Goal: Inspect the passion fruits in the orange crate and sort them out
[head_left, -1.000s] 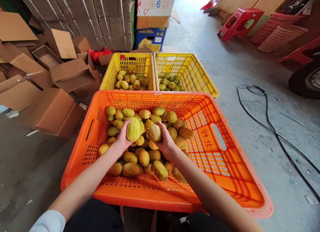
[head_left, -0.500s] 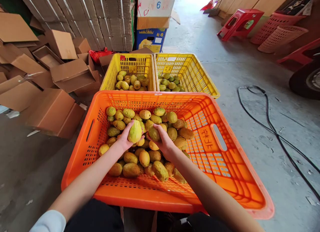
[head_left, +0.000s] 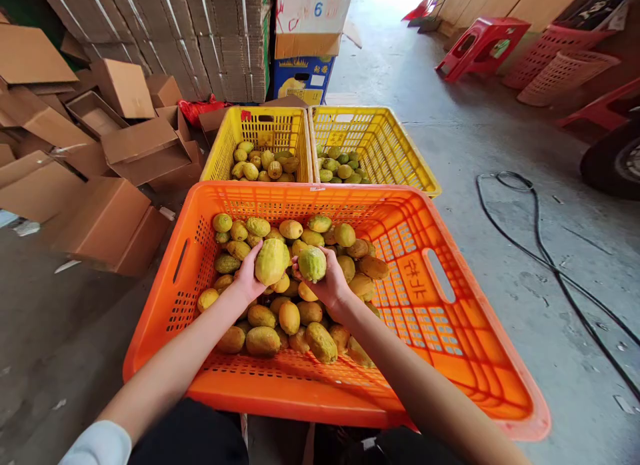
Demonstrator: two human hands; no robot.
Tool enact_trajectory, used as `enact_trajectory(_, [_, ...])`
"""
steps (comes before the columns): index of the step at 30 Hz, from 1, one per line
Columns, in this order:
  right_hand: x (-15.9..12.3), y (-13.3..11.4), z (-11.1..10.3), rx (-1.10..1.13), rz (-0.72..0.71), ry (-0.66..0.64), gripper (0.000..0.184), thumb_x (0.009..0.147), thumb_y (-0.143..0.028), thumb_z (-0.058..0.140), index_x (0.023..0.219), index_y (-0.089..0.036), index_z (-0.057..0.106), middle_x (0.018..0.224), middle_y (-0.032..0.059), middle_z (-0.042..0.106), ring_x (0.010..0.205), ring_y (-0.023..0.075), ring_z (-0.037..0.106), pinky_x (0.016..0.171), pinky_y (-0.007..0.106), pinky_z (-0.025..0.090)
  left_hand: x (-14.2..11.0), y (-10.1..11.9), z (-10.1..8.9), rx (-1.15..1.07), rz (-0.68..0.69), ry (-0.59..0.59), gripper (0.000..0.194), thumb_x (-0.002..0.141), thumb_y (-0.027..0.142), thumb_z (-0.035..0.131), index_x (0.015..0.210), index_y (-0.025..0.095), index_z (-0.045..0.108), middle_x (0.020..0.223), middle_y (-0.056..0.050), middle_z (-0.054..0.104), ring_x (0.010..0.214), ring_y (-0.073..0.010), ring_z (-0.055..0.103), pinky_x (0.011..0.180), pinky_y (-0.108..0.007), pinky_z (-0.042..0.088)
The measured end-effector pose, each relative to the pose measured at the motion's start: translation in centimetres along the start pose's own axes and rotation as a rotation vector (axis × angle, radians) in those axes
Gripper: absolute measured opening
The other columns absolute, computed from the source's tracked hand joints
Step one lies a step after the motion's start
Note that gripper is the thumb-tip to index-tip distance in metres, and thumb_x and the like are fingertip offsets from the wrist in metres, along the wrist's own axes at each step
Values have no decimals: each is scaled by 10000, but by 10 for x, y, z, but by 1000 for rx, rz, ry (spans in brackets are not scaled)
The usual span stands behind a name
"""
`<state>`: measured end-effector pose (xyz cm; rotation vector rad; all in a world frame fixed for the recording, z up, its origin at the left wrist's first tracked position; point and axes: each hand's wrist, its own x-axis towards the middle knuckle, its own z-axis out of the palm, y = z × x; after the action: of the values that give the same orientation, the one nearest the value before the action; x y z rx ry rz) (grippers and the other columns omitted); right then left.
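Grey floor [head_left: 425, 98] stretches away upper right, and at frame centre, over the orange basket [head_left: 300, 406], the left hand [head_left: 250, 278] half-curls round a yellow fruit [head_left: 271, 261]; just right of it, the right hand [head_left: 332, 281] cups a green fruit [head_left: 312, 263], long axis nearly end-on.

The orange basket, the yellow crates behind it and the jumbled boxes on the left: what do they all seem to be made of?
The orange basket looks like moulded plastic, faintly glossy: smooth rounded rim, regular slots. The yellow crates are probably plastic too, with even lattice walls; their finish is hard to judge. The boxes seem to be matt brown cardboard, with thin folded flaps.
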<state>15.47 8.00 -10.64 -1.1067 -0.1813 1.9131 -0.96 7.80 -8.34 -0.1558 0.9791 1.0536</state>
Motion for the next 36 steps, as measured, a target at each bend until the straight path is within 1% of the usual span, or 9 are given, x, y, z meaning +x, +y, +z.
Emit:
enact_trajectory(5, [1, 1, 0, 19, -19, 31, 291, 915, -500, 620, 802, -234, 652, 755, 40, 752, 716, 195, 715, 566, 257, 539, 0, -1, 0, -17, -46, -5, 342, 1074, 337, 451, 1255, 145, 669, 1015, -136, 787, 937, -286, 792, 860, -473, 667])
enact_trajectory(8, [0, 2, 2, 46, -28, 42, 279, 891, -505, 719, 825, -237, 677, 774, 10, 768, 747, 184, 726, 619, 254, 564, -1, 0, 1, 9, -48, -3, 384, 1101, 403, 413, 1200, 148, 683, 984, -126, 788, 926, -278, 796, 858, -459, 666])
enact_trajectory(11, [-3, 4, 2, 0, -74, 33, 267, 825, -494, 813, 882, -259, 700, 813, -18, 774, 818, 202, 753, 695, 286, 610, -1, 1, 0, 75, -34, -10, 400, 1091, 495, 475, 1092, 157, 688, 931, -111, 780, 891, -262, 793, 839, -430, 671])
enact_trajectory(16, [-4, 9, -2, -102, -151, -13, 334, 723, -429, 899, 914, -249, 692, 892, -10, 780, 930, 228, 764, 799, 332, 638, -2, -2, -1, 123, 15, -25, 131, 1051, 258, 594, 1068, 156, 673, 928, -87, 774, 905, -226, 787, 885, -382, 662])
enact_trajectory(19, [-3, 10, -4, -99, -182, 11, 406, 662, -361, 947, 948, -247, 682, 911, -17, 777, 838, 199, 746, 756, 326, 640, -5, -4, 2, 118, 27, -23, 123, 1047, 219, 582, 1064, 142, 676, 931, -91, 771, 915, -224, 785, 901, -369, 660])
enact_trajectory(22, [0, 10, -7, -77, -151, 44, 395, 636, -336, 963, 888, -241, 674, 851, -30, 758, 751, 169, 711, 672, 292, 623, -8, -3, 6, 98, 57, 41, 169, 1059, 269, 579, 1077, 144, 691, 866, -66, 755, 904, -224, 786, 895, -353, 661])
enact_trajectory(25, [2, 10, -9, -58, -107, 34, 324, 681, -357, 936, 845, -227, 689, 798, -29, 744, 714, 143, 680, 626, 247, 590, -8, 0, 9, 78, 69, 81, 224, 1086, 314, 539, 1087, 160, 702, 847, -57, 755, 913, -221, 790, 905, -342, 657])
enact_trajectory(29, [4, 9, -9, -21, -101, 6, 267, 740, -354, 899, 853, -235, 688, 803, -30, 748, 725, 153, 695, 640, 252, 588, -3, 0, 7, 29, 50, 44, 264, 1102, 331, 502, 1093, 163, 706, 920, -77, 785, 1000, -236, 787, 946, -355, 643])
enact_trajectory(36, [-2, 6, 2, 62, -103, -10, 99, 919, -313, 746, 928, -223, 705, 868, -11, 783, 739, 160, 728, 649, 256, 606, 7, -3, -3, -2, -17, -6, 394, 1112, 345, 433, 1371, 142, 650, 1069, -116, 805, 1030, -260, 792, 955, -403, 639])
